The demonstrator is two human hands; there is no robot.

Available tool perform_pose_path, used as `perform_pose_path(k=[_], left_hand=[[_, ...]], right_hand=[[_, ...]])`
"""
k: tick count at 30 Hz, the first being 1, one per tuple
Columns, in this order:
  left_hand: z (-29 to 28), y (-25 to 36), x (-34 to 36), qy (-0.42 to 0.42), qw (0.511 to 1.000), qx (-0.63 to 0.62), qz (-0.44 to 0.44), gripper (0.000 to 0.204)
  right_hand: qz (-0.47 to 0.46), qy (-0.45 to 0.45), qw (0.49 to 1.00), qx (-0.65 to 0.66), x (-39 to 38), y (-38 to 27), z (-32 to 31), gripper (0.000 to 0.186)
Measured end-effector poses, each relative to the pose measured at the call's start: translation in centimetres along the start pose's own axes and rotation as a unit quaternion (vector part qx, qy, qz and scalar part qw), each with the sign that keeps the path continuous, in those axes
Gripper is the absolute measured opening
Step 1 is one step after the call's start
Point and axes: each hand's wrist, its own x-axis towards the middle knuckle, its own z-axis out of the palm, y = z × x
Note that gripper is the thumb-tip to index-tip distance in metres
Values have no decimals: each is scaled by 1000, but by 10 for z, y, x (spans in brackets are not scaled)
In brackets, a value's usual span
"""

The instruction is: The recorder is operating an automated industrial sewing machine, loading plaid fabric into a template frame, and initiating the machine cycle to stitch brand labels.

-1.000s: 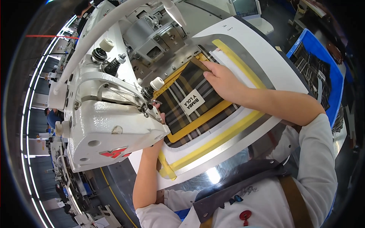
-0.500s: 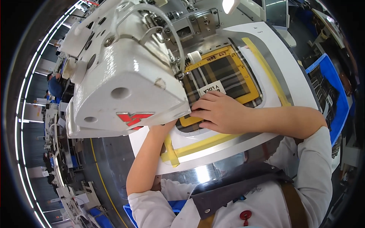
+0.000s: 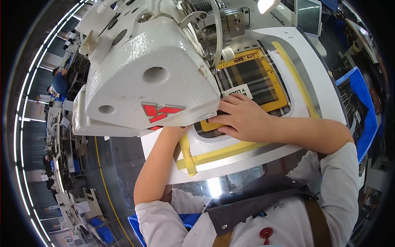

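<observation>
My right hand [image 3: 243, 118] rests over the lower left part of a yellow template frame [image 3: 275, 88], its fingers apart and slightly bent. Its fingertips are close beside the white sewing machine head [image 3: 152, 78]. Inside the frame lies dark plaid fabric [image 3: 263, 82], with a white printed label [image 3: 238, 91] on it just above my fingers. My left hand [image 3: 176, 131] reaches under the machine head from the near side. Only its wrist end shows, so its fingers and anything in them are hidden.
White sheeting edged with yellow tape [image 3: 230, 153] surrounds the frame. A metal clamp mechanism [image 3: 234, 24] and a lamp [image 3: 267, 5] stand behind. At the right is a blue bin [image 3: 364, 107] with dark pieces. Beyond the aisle at left, another person [image 3: 60, 82] sits among machines.
The view has shifted, so the machine head looks larger and farther right. My right hand stays by the label, its fingers slightly more bent. My left hand remains under the machine head.
</observation>
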Motion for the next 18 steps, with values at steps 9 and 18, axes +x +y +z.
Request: perform_pose_path(k=[9,18], left_hand=[[-17,31,36,26,900,-404,-163,36],[-16,50,50,30,954,-267,-134,32]], right_hand=[[6,-6,1000,17,-3,2,-4,23],[10,3,1000,23,-10,7,-6,26]])
